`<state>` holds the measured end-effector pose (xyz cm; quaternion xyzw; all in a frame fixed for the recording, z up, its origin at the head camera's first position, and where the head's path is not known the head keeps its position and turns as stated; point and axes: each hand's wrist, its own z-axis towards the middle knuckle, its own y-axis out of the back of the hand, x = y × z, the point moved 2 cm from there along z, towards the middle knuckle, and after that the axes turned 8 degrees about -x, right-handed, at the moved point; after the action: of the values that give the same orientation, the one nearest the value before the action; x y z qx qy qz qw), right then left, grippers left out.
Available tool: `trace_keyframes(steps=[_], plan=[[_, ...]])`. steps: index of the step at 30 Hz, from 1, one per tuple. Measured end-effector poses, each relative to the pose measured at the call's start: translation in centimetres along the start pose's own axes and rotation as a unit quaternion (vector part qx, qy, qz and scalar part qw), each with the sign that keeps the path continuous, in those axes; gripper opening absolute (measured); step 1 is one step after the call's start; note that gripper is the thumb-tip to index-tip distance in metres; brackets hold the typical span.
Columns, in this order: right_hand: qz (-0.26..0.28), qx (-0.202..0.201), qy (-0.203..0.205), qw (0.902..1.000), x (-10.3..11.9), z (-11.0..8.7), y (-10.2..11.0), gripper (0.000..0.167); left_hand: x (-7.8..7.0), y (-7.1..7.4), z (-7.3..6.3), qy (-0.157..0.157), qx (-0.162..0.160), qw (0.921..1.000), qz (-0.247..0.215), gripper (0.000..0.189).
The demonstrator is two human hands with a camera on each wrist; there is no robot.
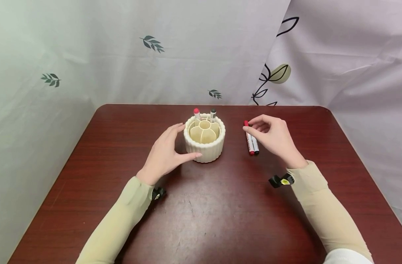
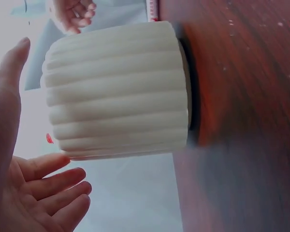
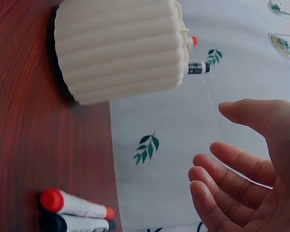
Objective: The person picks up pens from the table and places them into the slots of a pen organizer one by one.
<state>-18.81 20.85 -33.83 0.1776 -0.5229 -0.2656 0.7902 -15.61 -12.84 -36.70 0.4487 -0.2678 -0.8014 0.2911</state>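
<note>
A cream fluted pen holder [image 1: 205, 150] with petal-shaped compartments stands on the table. In its back compartments are a red-capped marker [image 1: 196, 113] and a black-capped marker [image 1: 213, 115]. My left hand [image 1: 164, 152] spans the holder's left side, thumb toward the front and fingers toward the back; in the left wrist view one fingertip [image 2: 63, 159] is right at the rim. To the right, a red marker [image 3: 75, 204] and a black marker [image 3: 82, 224] lie side by side on the tabletop. Over their far ends hovers my right hand [image 1: 276, 135], fingers loosely bent and nothing held.
The dark red wooden table [image 1: 201, 212] has rounded far corners. Behind it hangs a pale curtain [image 1: 194, 55] with leaf prints. A black wrist camera [image 1: 281, 180] is strapped at my right cuff, another camera [image 1: 158, 193] at the left.
</note>
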Motion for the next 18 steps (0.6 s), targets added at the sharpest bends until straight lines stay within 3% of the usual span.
trace_keyframes(steps=[5,13,18], plan=[[-0.007,-0.008,-0.010,0.9999,-0.6,-0.2,0.3,0.027,0.4,-0.6,1.0,0.011,-0.004,0.9987,-0.050,0.104],[-0.011,-0.012,-0.030,0.9994,-1.3,-0.6,0.7,0.029,1.2,-2.2,3.3,0.044,0.036,0.9902,-0.128,0.115],[-0.017,-0.012,-0.032,0.9993,-1.6,-0.7,1.0,0.028,1.3,-2.8,4.0,0.056,0.055,0.9845,-0.157,0.113]])
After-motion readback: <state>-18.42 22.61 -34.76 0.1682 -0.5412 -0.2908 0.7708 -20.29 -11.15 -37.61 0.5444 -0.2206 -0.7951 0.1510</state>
